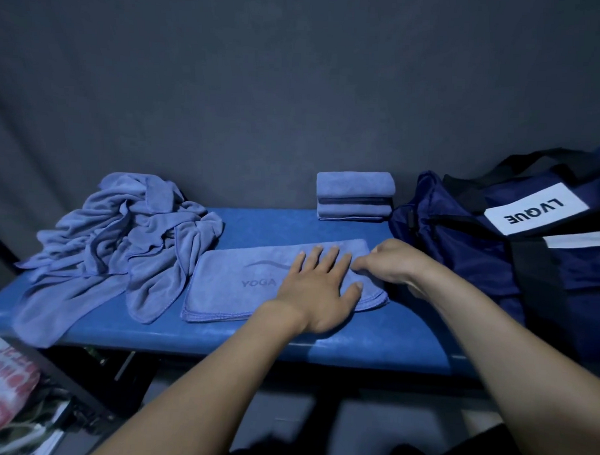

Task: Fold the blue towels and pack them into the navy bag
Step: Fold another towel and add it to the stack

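Two folded towels [355, 195] are stacked upper centre; a crumpled heap [121, 234] lies left; one navy bag [515, 241] sits right. The half-folded towel [242, 286] lies under the flat, spread left hand [318, 289], while the right hand [389, 261] pinches its right edge.

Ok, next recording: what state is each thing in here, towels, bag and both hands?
Left hand: flat, fingers spread, pressing the YOGA towel.
Right hand: fingers curled at the towel's right edge; grip unclear.
YOGA towel: partly folded, flat on the blue bench.
Folded towels: stacked at the back.
Towel pile: crumpled, unfolded.
Navy bag: on the right; whether it is open is unclear.
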